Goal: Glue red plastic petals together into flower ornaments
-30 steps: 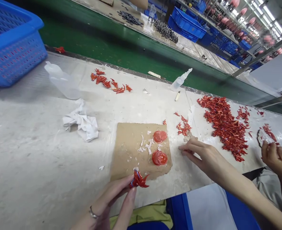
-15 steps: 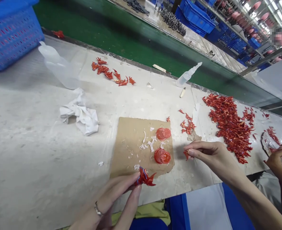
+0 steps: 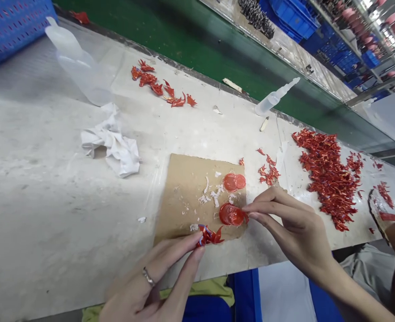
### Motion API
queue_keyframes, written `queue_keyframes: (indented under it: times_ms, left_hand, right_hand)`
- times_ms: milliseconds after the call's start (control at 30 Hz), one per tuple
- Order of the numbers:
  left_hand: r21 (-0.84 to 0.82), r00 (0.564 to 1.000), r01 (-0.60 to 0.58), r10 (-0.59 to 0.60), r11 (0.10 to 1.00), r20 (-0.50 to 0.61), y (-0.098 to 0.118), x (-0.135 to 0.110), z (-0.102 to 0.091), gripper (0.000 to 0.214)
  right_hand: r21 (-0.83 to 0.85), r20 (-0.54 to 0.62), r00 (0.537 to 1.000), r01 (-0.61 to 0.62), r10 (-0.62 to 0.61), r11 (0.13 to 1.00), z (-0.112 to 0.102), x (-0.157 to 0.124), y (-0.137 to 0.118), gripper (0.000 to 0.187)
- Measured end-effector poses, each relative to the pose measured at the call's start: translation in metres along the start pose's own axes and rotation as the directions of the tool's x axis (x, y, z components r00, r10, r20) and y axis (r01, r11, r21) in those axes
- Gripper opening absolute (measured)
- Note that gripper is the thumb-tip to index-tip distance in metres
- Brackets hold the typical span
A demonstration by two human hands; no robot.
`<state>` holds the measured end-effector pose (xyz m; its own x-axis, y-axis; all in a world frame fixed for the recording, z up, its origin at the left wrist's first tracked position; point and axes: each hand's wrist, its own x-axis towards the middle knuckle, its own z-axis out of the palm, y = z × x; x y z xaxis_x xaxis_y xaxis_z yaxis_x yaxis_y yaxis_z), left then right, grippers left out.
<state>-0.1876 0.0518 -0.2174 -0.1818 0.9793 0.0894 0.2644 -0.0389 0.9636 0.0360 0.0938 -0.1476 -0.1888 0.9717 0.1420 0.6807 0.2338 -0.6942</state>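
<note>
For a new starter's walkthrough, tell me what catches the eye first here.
A big heap of glossy red twisted pieces dominates the right of the white bench. At centre, a brown cardboard sheet bears two red discs; the right hand touches the nearer disc, and the left hand holds a red twisted piece.

Factory line: green conveyor [image 3: 184, 40], blue crates [image 3: 293, 15]

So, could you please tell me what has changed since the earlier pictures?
The right hand has moved left from beside the brown cardboard sheet onto the lower round red disc. The left hand still pinches the twisted red-and-blue plastic piece; the upper red disc stayed put.
</note>
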Motion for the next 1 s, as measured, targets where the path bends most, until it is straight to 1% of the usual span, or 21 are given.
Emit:
queue_keyframes:
  times_ms: [100, 200, 433, 667, 767, 867, 1000]
  left_hand:
    - [0.011, 1.000, 0.003, -0.003, 1.000, -0.013, -0.0005, -0.0003, -0.0008, 0.029]
    - [0.012, 1.000, 0.021, -0.021, 1.000, -0.011, 0.0000, -0.0005, -0.0007, 0.029]
    - [0.023, 1.000, 0.001, -0.001, 1.000, -0.011, 0.0029, 0.0016, 0.0022, 0.028]
    - [0.059, 1.000, -0.008, 0.009, 0.998, -0.015, 0.0022, 0.0011, -0.0005, 0.023]
    - [0.045, 1.000, -0.002, 0.002, 0.999, -0.017, 0.0019, 0.0015, -0.0006, 0.022]
    - [0.040, 1.000, 0.010, -0.009, 0.999, -0.010, 0.0007, 0.0018, 0.0000, 0.023]
    - [0.035, 1.000, 0.007, -0.006, 0.999, -0.017, -0.0002, 0.0009, -0.0001, 0.023]
  right_hand:
    - [-0.019, 0.032, 0.999, 0.041, -0.040, 0.999, -0.0004, 0.0025, -0.0011, 0.017]
    - [-0.024, 0.038, 0.997, 0.068, -0.067, 0.997, -0.0005, 0.0031, -0.0019, 0.017]
    - [-0.027, 0.057, 0.996, 0.076, -0.074, 0.997, -0.0004, 0.0031, -0.0003, 0.020]
    - [-0.059, 0.103, 0.989, 0.112, -0.106, 0.992, -0.0032, 0.0054, -0.0007, 0.021]
    - [-0.067, 0.122, 0.985, 0.129, -0.120, 0.989, -0.0042, 0.0060, -0.0013, 0.021]
    - [-0.070, 0.120, 0.984, 0.142, -0.133, 0.987, -0.0036, 0.0049, 0.0000, 0.022]
    - [-0.070, 0.089, 0.983, 0.165, -0.159, 0.984, -0.0017, 0.0005, 0.0046, 0.025]
